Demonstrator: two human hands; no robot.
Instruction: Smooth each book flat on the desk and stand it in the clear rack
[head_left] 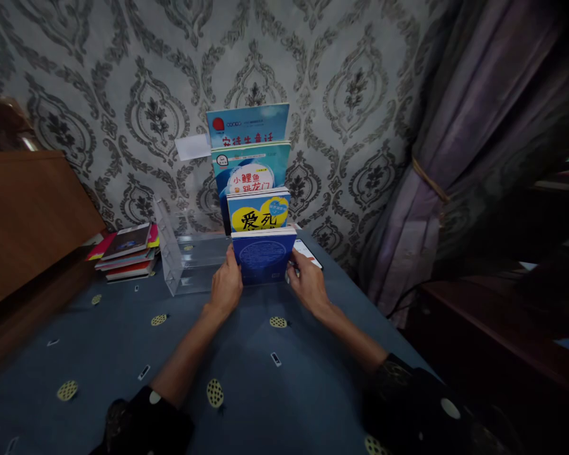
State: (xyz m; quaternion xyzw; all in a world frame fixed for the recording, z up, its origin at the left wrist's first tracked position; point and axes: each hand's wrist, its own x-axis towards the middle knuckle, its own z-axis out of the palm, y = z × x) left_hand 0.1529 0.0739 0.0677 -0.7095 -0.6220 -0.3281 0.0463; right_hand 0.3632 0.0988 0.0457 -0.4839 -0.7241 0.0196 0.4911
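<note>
A dark blue book (264,256) stands upright at the front of a clear stepped rack (168,246). My left hand (226,283) grips its left edge, and my right hand (307,278) has the right edge between thumb and fingers. Behind it, each one higher, are a blue and yellow book (259,212), a teal book (253,167) and a light blue book (249,125). The lower parts of these rear books are hidden by those in front. The rack's left section holds no books.
A pile of books and magazines (128,251) lies left of the rack. A phone (308,254) rests on the blue patterned tablecloth (246,354), behind my right hand. A wooden panel (33,221) stands at the left, a tied curtain (420,208) at the right. Patterned wallpaper (355,82) backs the table.
</note>
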